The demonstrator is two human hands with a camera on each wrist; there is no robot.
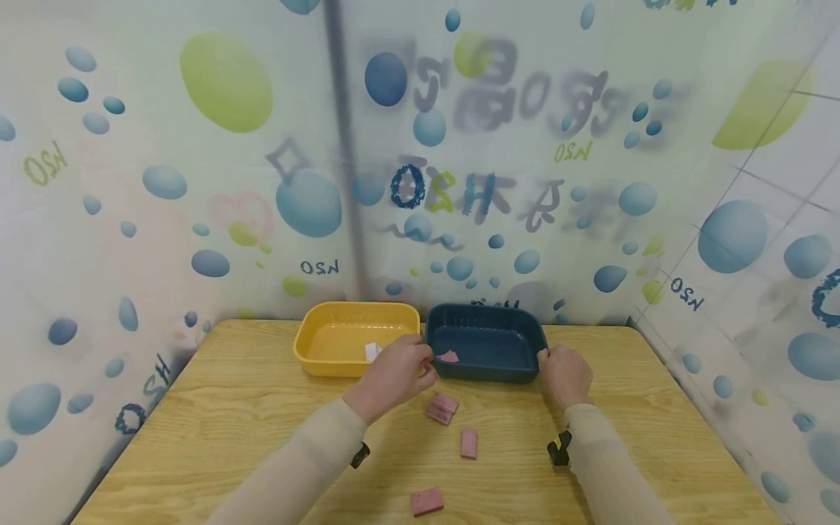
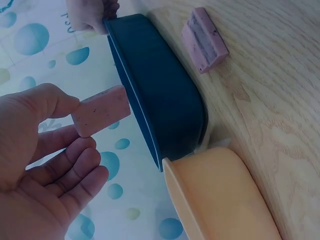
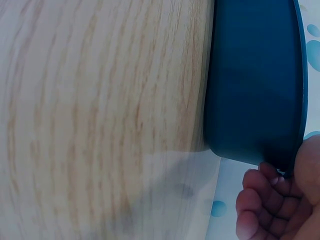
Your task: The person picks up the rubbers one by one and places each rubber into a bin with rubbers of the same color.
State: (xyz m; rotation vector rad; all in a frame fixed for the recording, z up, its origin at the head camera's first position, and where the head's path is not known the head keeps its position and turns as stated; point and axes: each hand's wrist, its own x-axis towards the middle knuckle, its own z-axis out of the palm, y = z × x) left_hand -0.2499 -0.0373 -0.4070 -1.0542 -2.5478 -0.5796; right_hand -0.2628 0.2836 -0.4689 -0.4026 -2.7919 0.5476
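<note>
The left grip [image 1: 399, 370] pinches a small pink block [image 2: 101, 111] between thumb and index finger, its other fingers loosely bent below. The block's far end comes right up to the rim of the dark blue bin [image 1: 482, 372] in the left wrist view; whether they touch, I cannot tell. The right grip [image 1: 567, 373] pinches that bin's rim at its near right corner, thumb on one side and fingers curled on the other.

The bin's open top spans from one grip to the other. Beyond the left grip and to its left is the yellow bin [image 1: 337, 341], just beside the blue one, with a white piece [image 1: 372, 351] inside, close by the wrist. Both bins sit by the back edge of the tabletop [image 1: 216, 415], near the wall [image 1: 249, 160].

Nearer the person, between the grips, lie a cluster of pink blocks [image 1: 442, 408] and a single block [image 1: 469, 443]; another block [image 1: 427, 501] lies farther back toward the person. Room remains right of the right grip, up to the tabletop's side edge.
</note>
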